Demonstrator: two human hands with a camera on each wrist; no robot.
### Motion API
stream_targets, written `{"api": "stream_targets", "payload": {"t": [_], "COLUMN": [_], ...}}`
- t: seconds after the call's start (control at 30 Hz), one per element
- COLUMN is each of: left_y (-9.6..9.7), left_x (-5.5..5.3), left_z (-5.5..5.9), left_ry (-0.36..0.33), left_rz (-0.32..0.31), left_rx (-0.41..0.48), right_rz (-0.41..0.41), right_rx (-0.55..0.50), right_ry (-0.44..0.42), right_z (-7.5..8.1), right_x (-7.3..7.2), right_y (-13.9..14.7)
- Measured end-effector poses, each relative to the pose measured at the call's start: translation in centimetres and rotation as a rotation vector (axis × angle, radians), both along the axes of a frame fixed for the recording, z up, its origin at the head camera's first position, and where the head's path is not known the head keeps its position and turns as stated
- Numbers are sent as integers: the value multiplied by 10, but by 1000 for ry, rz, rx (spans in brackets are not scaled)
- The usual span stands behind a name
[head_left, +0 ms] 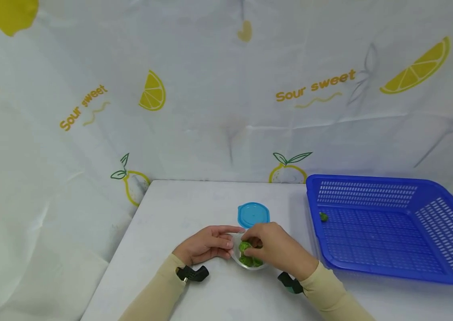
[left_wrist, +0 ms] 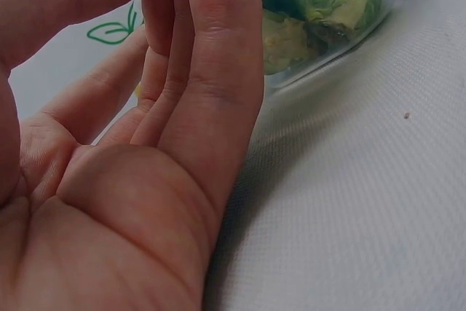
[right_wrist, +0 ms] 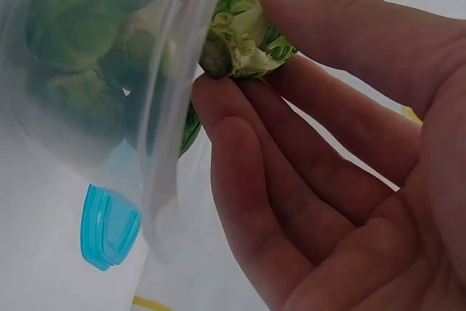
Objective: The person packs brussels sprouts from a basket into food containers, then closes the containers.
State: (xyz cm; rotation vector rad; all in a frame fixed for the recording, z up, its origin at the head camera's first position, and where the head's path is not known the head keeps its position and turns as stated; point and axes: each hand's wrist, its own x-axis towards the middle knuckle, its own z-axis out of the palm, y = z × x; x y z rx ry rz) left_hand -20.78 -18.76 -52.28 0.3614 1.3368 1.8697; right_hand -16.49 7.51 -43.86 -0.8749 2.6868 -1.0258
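Observation:
A clear plastic container with several green Brussels sprouts inside is on the white table, between the two hands. My left hand holds the container at its left side, with the index finger stretched along the far rim. At the container's mouth, my right hand pinches one Brussels sprout between thumb and fingers; its pale cut side shows in the right wrist view. Just behind the container lies a blue lid.
To the right stands a large blue plastic basket with slotted walls. One small Brussels sprout lies inside it near the left wall. A white cloth with lemon prints hangs behind the white table.

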Motion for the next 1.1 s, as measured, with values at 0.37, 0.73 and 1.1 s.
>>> {"api": "stream_targets", "payload": {"t": [0.37,0.73,1.1], "left_y": [1,1,-1], "left_x": [1,0,0], "left_z": [1,-1,-1], "left_ry": [-3,2,32], "left_rz": [6,3,-11], "left_rx": [-7,-9,5], "right_rz": [-9,0,-58], "right_rx": [43,45,47], "right_ry": [41,78,92], "right_z": [-2,-7,12], "right_x": [3,4,8], "right_y": [-6,-11,8]}}
